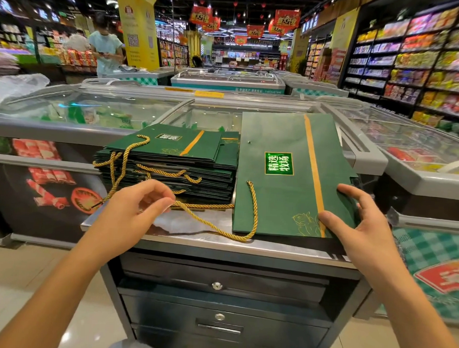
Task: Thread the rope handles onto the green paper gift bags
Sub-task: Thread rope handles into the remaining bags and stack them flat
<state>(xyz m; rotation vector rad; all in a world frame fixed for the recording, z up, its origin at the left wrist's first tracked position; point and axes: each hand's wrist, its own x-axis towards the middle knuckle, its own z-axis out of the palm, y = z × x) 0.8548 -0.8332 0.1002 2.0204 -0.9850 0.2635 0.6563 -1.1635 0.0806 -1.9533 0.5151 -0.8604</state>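
1. Two hands work at a steel table [184, 225], both bare forearms reaching in from the lower corners.
2. Left hand [140, 204], palm turned down, pinches a gold rope handle [216, 229] between thumb and fingertips, just in front of the stacked bags.
3. Right hand [352, 221] grips the near right corner of a green paper gift bag [282, 194], thumb lying on its printed face and fingers curled over the right edge.
4. From the pinch, the cord loops across the table's front edge and climbs onto the bag's face, where its end lies near the left edge.
5. That bag lies flat on the table's right half, touching a stack of green bags [170, 168] on the left, gold cords trailing from it.
6. Beyond the table stand glass-topped freezer chests [94, 110], stocked shelves [425, 64] and a shopper in a pale shirt [106, 47].
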